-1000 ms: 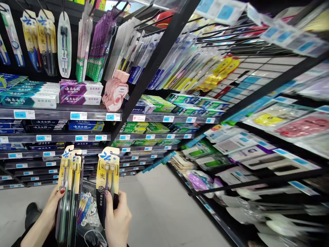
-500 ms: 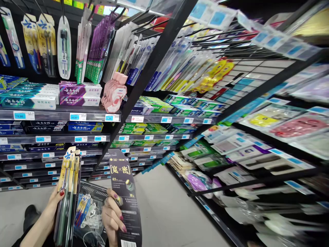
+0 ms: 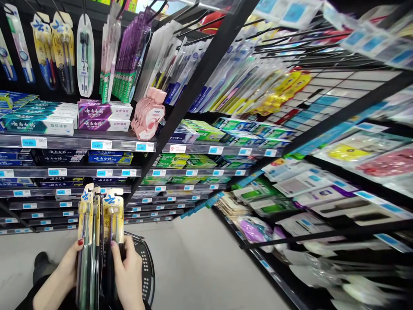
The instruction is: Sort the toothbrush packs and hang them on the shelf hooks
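Note:
Low at the left, my left hand (image 3: 66, 273) grips a stack of yellow-carded toothbrush packs (image 3: 86, 241), thumb on the front. My right hand (image 3: 129, 275) holds one more yellow toothbrush pack (image 3: 113, 215) upright, pressed against the right side of that stack. Both hands are closed round the packs. Beneath them sits a black shopping basket (image 3: 146, 267), mostly hidden by my hands and the packs.
Shop shelves run left to right: hanging toothbrush packs (image 3: 85, 54), toothpaste boxes (image 3: 103, 116), pink floss cases (image 3: 148, 114), blue price tags (image 3: 100, 144). More hanging goods fill the rack (image 3: 322, 185) at my right. A grey aisle floor (image 3: 200, 262) lies between. My dark shoe (image 3: 41, 262) shows at lower left.
My right hand turned its pack from its dark back to its yellow front and brought it left against the stack in my left hand. The basket's contents are now covered.

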`<state>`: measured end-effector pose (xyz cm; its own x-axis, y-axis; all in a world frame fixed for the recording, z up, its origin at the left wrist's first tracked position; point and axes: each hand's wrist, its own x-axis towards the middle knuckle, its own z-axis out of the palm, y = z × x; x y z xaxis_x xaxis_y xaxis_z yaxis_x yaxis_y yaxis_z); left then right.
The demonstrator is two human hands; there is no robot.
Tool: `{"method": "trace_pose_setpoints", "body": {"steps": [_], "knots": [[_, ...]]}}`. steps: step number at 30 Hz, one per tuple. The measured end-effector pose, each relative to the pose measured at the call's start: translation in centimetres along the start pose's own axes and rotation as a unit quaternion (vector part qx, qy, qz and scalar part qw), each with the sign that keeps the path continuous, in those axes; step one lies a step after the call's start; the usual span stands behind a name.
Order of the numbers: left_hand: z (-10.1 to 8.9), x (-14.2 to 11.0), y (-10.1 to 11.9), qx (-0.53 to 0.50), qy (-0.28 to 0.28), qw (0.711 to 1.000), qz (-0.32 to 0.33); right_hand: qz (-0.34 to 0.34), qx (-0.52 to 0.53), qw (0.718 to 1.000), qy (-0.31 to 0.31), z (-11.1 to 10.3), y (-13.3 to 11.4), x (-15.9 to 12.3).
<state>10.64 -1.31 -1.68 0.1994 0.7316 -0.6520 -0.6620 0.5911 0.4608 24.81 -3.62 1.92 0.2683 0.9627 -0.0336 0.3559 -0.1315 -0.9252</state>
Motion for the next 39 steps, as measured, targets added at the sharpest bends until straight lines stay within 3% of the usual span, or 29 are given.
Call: {"method": "trace_pose_setpoints", "body": {"steps": [5, 9, 12, 17, 22, 29, 33, 37, 39], "knots": [[0.5, 0.1, 0.1, -0.007, 0.000, 1.000, 0.016, -0.038, -0.016, 0.998, -0.048, 1.0, 0.4, -0.5], [0.6, 0.1, 0.2, 0.032, 0.030, 0.997, 0.058, -0.108, -0.021, 0.994, 0.027, 0.7, 0.6, -0.5], [0.8, 0.2, 0.0, 0.065, 0.042, 0.992, 0.103, -0.143, -0.040, 0.989, -0.002, 0.9, 0.1, -0.6], [1.5, 0.2, -0.2, 0.110, 0.035, 0.985, 0.128, -0.084, -0.071, 0.993, -0.043, 2.2, -0.5, -0.5], [1.7, 0.2, -0.1, 0.112, 0.049, 0.982, 0.141, -0.045, 0.031, 0.996, -0.068, 1.9, 0.2, -0.2], [2.0, 0.7, 0.8, 0.116, 0.011, 0.983, 0.145, -0.010, 0.195, 0.977, -0.088, 0.1, -0.9, 0.6], [1.7, 1.1, 1.0, 0.107, -0.002, 0.983, 0.148, 0.030, 0.330, 0.936, -0.116, -0.5, -0.4, 1.2], [1.6, 1.2, 1.1, 0.117, 0.032, 0.980, 0.155, 0.092, 0.511, 0.819, -0.244, -0.3, 2.4, 2.1], [1.6, 1.2, 1.2, 0.117, 0.043, 0.981, 0.150, 0.094, 0.553, 0.778, -0.282, 0.1, 4.0, 2.4]]}}
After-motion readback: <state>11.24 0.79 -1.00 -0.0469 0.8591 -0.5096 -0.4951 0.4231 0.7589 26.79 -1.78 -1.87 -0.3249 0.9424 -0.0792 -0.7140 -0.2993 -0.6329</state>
